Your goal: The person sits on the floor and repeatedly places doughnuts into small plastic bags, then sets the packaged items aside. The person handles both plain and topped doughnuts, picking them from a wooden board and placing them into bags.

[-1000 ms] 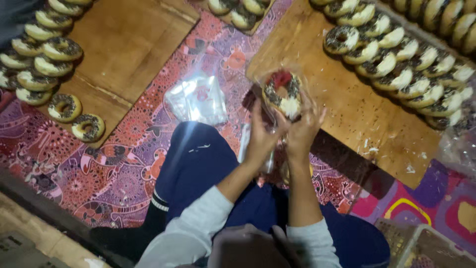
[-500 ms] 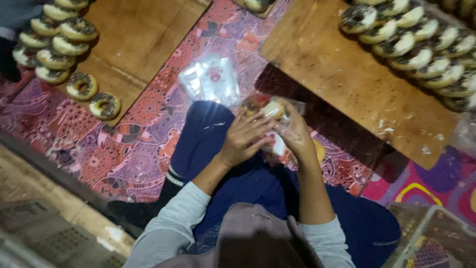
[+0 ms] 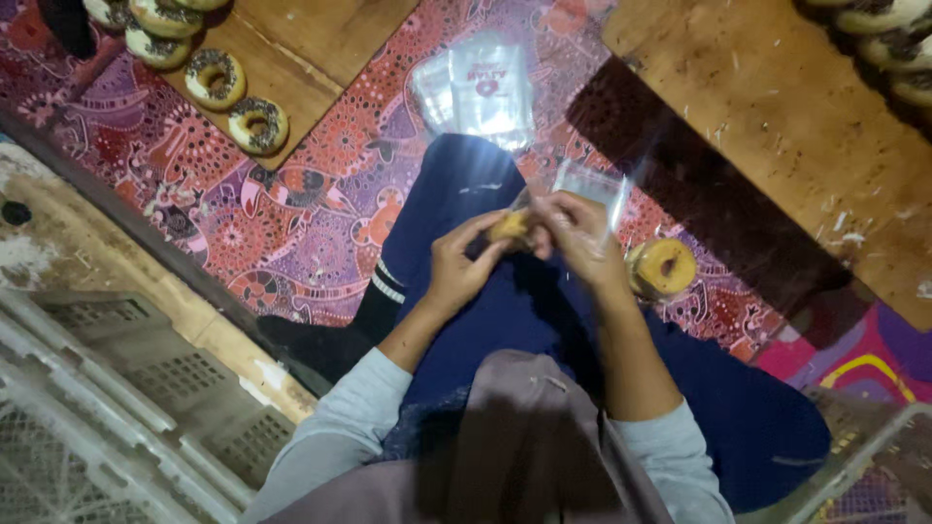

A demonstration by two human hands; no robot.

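I sit on a patterned mat with my hands over my blue-trousered lap. My left hand [image 3: 458, 264] and my right hand [image 3: 581, 238] both grip a doughnut [image 3: 509, 227] that sits in a clear plastic bag [image 3: 594, 186]; the bag's open end sticks up past my right fingers. The doughnut is mostly hidden by my fingers. A roll of yellow tape [image 3: 662, 268] lies on the mat just right of my right wrist.
A stack of clear bags [image 3: 481, 85] lies on the mat ahead of my knee. Wooden boards hold topped doughnuts at far left [image 3: 243, 102] and far right [image 3: 888, 34]. White plastic crates [image 3: 107, 408] stand at left; another crate edge [image 3: 864, 466] is at bottom right.
My hands have come down from the right board to my lap with the doughnut. The view has tilted down, and the doughnut is now inside the bag.
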